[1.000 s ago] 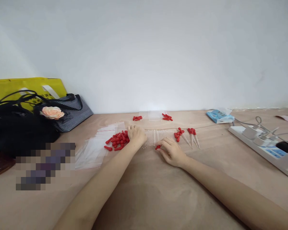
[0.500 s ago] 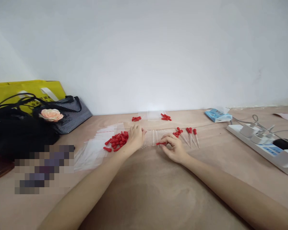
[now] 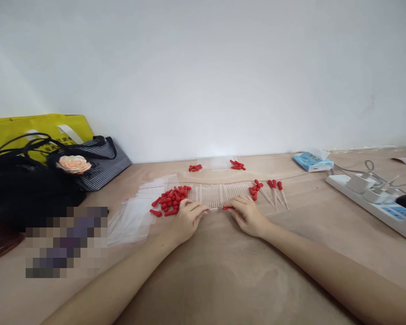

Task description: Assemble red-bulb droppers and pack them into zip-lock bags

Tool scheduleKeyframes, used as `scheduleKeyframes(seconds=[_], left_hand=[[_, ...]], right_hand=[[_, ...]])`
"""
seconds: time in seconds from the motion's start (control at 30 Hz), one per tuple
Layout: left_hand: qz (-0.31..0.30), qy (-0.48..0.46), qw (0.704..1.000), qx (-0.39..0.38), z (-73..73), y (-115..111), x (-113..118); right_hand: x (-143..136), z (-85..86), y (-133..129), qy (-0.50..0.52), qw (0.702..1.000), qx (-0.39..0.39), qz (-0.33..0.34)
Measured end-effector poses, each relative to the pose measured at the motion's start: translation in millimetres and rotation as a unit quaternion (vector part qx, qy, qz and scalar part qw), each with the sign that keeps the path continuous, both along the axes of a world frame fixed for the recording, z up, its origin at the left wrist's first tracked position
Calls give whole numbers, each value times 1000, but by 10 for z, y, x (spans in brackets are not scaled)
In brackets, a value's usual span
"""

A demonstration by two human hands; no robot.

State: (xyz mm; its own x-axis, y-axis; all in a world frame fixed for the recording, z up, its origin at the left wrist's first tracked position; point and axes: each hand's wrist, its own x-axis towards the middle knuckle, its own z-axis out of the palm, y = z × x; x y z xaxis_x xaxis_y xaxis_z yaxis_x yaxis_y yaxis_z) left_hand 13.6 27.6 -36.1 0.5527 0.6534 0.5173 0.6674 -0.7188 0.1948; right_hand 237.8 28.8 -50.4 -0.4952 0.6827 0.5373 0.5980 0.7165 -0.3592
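My left hand (image 3: 189,218) is closed on a clear glass tube (image 3: 213,209), whose end points right. Facing it, my right hand (image 3: 247,216) pinches a red rubber bulb (image 3: 228,208); a small gap separates bulb and tube. Behind both hands lies a row of clear tubes (image 3: 235,191). A heap of red bulbs (image 3: 169,200) sits left of the row, beside clear plastic bags (image 3: 135,216). Some loose red bulbs (image 3: 253,193) and several droppers with red bulbs (image 3: 280,186) lie to the right of the row.
Near the wall are two small groups of red bulbs (image 3: 195,168) (image 3: 237,165) by a clear bag. A tissue pack (image 3: 313,161) and a white power strip (image 3: 365,198) are at right. Black, striped (image 3: 104,162) and yellow (image 3: 10,131) bags stand at left.
My left hand has come down from the tube row toward me and now holds a tube. My right hand, with the red bulb, has shifted slightly. The view has moved a little.
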Motion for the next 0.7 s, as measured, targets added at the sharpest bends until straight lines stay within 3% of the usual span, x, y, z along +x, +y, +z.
scheduleKeyframes(seconds=[0.27,0.7], left_hand=[[-26,-13,1000,1,-12,-11,20],[-33,0,999,10,24,-20,38]], right_hand=[[-87,38,-36,44,997,-61,31],[-110,45,-51,87,992,-61,67]])
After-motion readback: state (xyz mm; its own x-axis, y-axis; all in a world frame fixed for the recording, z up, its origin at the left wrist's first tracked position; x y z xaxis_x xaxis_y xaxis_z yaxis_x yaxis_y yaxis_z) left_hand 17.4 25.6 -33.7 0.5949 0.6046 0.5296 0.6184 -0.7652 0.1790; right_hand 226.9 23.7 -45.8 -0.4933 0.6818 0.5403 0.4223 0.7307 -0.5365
